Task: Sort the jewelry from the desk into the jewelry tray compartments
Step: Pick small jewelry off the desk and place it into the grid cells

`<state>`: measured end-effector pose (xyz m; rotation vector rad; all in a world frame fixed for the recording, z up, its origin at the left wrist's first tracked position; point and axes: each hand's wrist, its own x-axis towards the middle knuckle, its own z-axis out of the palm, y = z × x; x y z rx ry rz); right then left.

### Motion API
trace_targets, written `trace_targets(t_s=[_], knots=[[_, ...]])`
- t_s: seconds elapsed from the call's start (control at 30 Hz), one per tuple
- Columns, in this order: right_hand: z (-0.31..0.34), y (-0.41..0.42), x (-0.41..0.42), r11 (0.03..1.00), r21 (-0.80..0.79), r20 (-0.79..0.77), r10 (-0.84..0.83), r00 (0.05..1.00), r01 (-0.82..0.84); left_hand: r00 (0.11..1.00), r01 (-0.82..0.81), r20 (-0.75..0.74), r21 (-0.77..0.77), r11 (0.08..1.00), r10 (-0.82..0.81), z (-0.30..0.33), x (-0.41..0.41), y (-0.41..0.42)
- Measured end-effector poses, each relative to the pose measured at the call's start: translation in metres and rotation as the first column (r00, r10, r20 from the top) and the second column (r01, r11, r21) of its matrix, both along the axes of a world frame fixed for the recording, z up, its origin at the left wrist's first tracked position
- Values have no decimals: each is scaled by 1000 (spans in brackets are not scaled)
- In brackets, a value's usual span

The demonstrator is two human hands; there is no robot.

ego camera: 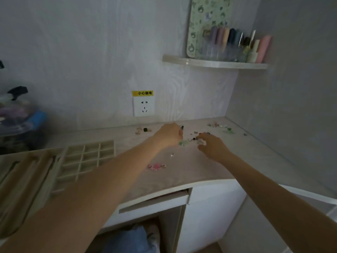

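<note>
A beige jewelry tray [85,157] with a grid of small compartments lies at the left of the desk; its cells look bare from here. Small jewelry pieces are scattered over the desk: a middle cluster [191,139], a pink piece [156,166], a tiny silver piece [172,155], a far-left group [143,130] and a green-and-white group [221,127] at the back right. My left hand [169,135] is curled over the middle cluster and pinches a small dark piece [182,127]. My right hand [211,144] reaches into the same cluster and its fingers curl round a pale piece [201,142].
A wall socket [144,106] with a yellow label sits behind the desk. A corner shelf [215,63] above holds bottles and tubes. The desk's curved front edge [164,190] runs over a half-open drawer. Dark clutter [16,114] is at the far left.
</note>
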<state>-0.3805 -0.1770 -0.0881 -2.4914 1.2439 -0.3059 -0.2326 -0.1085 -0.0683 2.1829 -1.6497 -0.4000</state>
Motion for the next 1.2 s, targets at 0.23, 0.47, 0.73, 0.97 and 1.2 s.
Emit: trace_targets(t_s=[0.23, 0.47, 0.73, 0.97, 1.2], knots=[[-16, -65, 9, 983, -61, -19, -172, 985, 171, 998, 55, 1, 13, 998, -55, -17, -6, -78], [-25, -103, 41, 980, -28, -103, -197, 975, 195, 999, -14, 37, 50, 999, 12, -43, -1, -118], [-16, -120, 43, 984, 121, -65, -127, 990, 135, 1000, -27, 1, 18, 999, 27, -43, 5, -120], [-16, -112, 38, 995, 87, 90, -64, 994, 56, 998, -64, -5, -5, 998, 64, -37, -1, -117], [-15, -108, 26, 989, 150, 328, -56, 943, 7, 962, -94, -271, -195, 976, 38, -23, 6, -110]])
